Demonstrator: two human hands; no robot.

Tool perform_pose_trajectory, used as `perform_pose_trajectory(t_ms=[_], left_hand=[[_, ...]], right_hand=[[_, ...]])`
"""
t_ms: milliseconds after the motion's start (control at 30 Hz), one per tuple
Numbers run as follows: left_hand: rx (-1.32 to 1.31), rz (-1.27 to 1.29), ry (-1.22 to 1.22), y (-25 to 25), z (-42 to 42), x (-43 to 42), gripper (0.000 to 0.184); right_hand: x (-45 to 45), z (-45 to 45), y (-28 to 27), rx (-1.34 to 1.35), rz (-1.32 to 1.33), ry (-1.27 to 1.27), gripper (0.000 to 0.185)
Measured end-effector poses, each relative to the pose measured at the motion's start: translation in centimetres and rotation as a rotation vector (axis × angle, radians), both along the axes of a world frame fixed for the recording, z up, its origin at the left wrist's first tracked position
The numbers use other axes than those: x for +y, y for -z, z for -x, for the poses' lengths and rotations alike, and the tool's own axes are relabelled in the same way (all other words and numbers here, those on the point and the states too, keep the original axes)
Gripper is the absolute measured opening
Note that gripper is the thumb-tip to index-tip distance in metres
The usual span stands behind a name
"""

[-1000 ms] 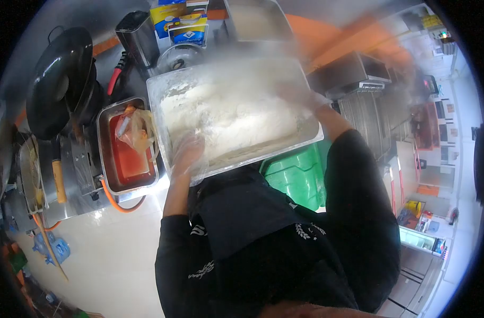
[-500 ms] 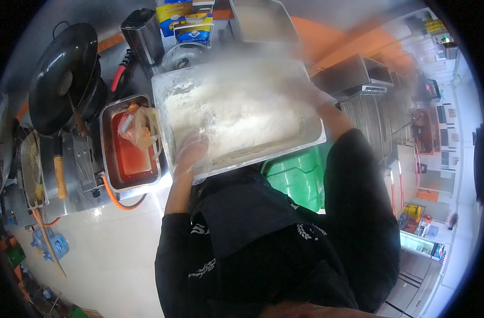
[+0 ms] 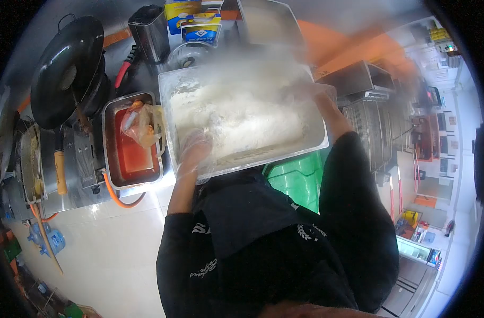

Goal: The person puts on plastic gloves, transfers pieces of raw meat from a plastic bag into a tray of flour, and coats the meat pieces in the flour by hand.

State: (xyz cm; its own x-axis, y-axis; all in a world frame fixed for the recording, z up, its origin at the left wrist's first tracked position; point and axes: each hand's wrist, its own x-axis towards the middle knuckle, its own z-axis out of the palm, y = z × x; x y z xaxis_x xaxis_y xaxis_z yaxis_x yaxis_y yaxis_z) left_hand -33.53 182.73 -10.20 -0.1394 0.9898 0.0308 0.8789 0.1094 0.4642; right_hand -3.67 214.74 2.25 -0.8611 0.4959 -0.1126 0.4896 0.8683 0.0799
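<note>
A large metal tray (image 3: pixel 164 114) of white flour (image 3: pixel 252 119) lies in front of me, tilted a little in view. My left hand (image 3: pixel 195 147), in a clear plastic glove, reaches over the tray's near left corner and rests at the flour. Its fingers look loosely extended, with nothing visible in them. On the far right side, my right hand (image 3: pixel 317 91) is at the tray's right end, also gloved. A hazy smear covers its fingers, so their position is hidden.
Left of the tray stands a metal pan of red liquid (image 3: pixel 133 159) with a plastic bag (image 3: pixel 142 126) in it. A black wok (image 3: pixel 67 69) is farther left. Wire baskets (image 3: pixel 366 127) stand at right; a green bin (image 3: pixel 295 177) sits below the tray. Another tray (image 3: pixel 268 24) is behind.
The whole view has shifted slightly to the right. My left hand stays at the near left of the tray; my right hand remains at its right end, still blurred.
</note>
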Motion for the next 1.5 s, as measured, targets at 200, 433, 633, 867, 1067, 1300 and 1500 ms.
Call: perform_pose_trajectory(t_ms=[200, 433, 633, 867, 1067, 1300, 1500], left_hand=[[0.013, 0.037, 0.033, -0.2, -0.2, 0.2, 0.037], [0.098, 0.027, -0.079, -4.8, -0.9, -0.2, 0.014], [0.266, -0.123, 0.107, -2.0, -0.3, -0.5, 0.007], [-0.064, 0.043, -0.045, 4.8, -0.2, 0.2, 0.027], [-0.115, 0.13, -0.099, 1.1, -0.2, 0.2, 0.031], [-0.208, 0.044, -0.198, -3.3, -1.0, -0.2, 0.033], [-0.19, 0.041, -0.15, -1.3, -0.2, -0.5, 0.035]], right_hand=[[0.4, 0.8, 0.8, 0.008, -0.005, -0.033, 0.019], [1.8, 0.4, 0.4, -0.041, -0.053, -0.008, 0.02], [4.6, 2.8, 2.1, -0.069, -0.118, -0.009, 0.021], [3.6, 0.6, 1.4, -0.116, -0.163, -0.032, 0.022], [4.3, -1.8, 2.5, -0.232, -0.333, -0.082, 0.022], [2.1, 0.6, -4.6, 0.016, -0.053, 0.124, 0.026], [3.8, 4.9, -12.2, 0.038, 0.022, 0.236, 0.027]])
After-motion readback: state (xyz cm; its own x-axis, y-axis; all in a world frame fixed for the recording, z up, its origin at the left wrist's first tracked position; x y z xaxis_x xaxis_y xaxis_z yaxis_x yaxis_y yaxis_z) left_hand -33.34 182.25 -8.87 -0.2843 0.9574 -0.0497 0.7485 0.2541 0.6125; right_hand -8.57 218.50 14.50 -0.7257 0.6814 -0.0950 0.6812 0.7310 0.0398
